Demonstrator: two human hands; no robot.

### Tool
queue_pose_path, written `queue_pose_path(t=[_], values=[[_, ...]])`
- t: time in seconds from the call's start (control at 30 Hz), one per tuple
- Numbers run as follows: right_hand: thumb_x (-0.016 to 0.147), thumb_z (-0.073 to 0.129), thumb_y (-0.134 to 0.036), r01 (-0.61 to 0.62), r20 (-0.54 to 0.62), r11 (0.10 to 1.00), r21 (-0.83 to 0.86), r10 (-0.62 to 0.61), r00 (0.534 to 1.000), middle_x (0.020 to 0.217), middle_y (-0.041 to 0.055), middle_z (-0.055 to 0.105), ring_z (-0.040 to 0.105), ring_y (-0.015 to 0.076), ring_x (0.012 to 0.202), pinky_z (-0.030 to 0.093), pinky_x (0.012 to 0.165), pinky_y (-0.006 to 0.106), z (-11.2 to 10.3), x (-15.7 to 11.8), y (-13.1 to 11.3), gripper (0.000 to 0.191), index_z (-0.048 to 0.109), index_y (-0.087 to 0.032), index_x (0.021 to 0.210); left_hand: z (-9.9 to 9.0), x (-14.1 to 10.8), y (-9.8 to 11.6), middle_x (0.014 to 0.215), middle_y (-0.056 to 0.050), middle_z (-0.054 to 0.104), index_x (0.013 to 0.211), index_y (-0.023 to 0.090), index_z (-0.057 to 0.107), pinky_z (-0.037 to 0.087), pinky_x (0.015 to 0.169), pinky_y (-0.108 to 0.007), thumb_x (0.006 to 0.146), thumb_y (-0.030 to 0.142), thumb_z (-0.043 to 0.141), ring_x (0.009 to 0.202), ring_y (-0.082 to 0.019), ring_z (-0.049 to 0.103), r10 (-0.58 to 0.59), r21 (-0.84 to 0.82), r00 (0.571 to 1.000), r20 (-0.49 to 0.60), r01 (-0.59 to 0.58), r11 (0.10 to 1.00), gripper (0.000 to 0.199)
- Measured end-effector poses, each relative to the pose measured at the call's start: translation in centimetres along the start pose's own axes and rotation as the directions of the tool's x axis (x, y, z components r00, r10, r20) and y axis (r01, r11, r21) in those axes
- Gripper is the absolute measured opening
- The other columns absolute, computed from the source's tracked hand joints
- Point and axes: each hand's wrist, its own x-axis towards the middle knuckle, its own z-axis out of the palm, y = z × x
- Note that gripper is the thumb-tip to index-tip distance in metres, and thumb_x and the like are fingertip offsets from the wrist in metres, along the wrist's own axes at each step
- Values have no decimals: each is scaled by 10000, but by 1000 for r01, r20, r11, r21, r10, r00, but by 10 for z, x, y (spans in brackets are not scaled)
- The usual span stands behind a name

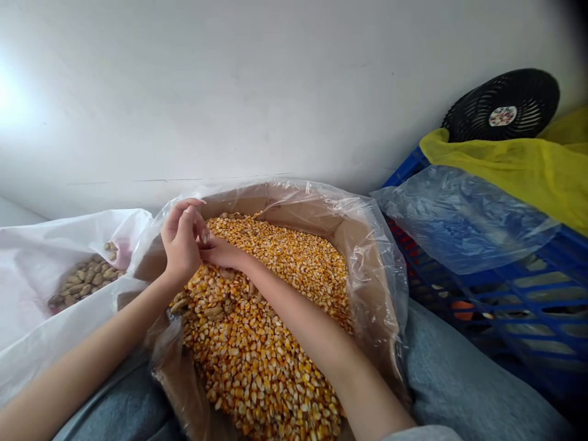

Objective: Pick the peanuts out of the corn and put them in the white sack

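My left hand (pixel 180 240) is over the left side of a plastic-lined cardboard box (pixel 374 275), its fingers curled in. My right hand (pixel 223 252) meets it there, low over the corn kernels (pixel 271 361), with fingertips drawn together and partly hidden behind my left hand. Whatever is between the fingers of either hand is hidden. Orange and yellow kernels fill much of the box. Several unshelled peanuts (pixel 215 312) lie on top of them, just below my hands.
On the left, a white bag (pixel 27 245) holds more peanuts (pixel 89 277). A blue plastic crate (pixel 519 288) stands to the right, draped with clear plastic (pixel 468 214) and yellow mesh (pixel 514 168). Behind it is a black fan (pixel 503 104). A pale wall (pixel 257 86) rises behind the box.
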Motion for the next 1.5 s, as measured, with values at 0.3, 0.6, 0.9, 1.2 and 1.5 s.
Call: queue_pose_path(t=[0.3,0.6,0.9,1.2,1.5], values=[[774,469,-330,-31,-275,974,223,93,957,1039,23,583,521,140,959,349,884,317,-87,-17,21,255,593,-221,968,4,-11,10,437,65,369,797,195,559,313,369,-195,787,272,461,347,-53,362,84,29,981,176,-91,995,124],[793,378,-453,-427,-561,886,-182,263,785,972,58,608,544,193,899,378,794,304,-89,-26,76,367,576,-192,958,4,-4,7,428,70,344,781,197,546,291,351,-174,793,282,442,340,-48,346,5,53,995,100,-10,999,135],[815,353,-386,-338,-629,893,-298,82,773,1032,91,560,504,165,955,358,818,262,-74,-10,76,351,527,-153,1012,3,-6,5,429,69,353,790,178,546,296,359,-173,784,250,448,355,-51,334,-44,10,996,79,44,999,122],[813,337,-385,-209,-547,960,-185,76,834,951,47,575,508,149,905,357,809,256,-74,-5,73,324,564,-173,906,3,-4,4,424,68,350,791,176,546,292,364,-175,782,246,445,355,-52,334,-78,11,994,80,78,997,124],[797,390,-389,-46,-391,990,-130,-9,920,1079,37,539,467,129,1006,322,874,251,-72,1,67,332,549,-196,1015,3,-5,3,421,68,349,787,177,546,301,371,-175,782,253,444,353,-53,340,-86,33,993,82,83,996,128]])
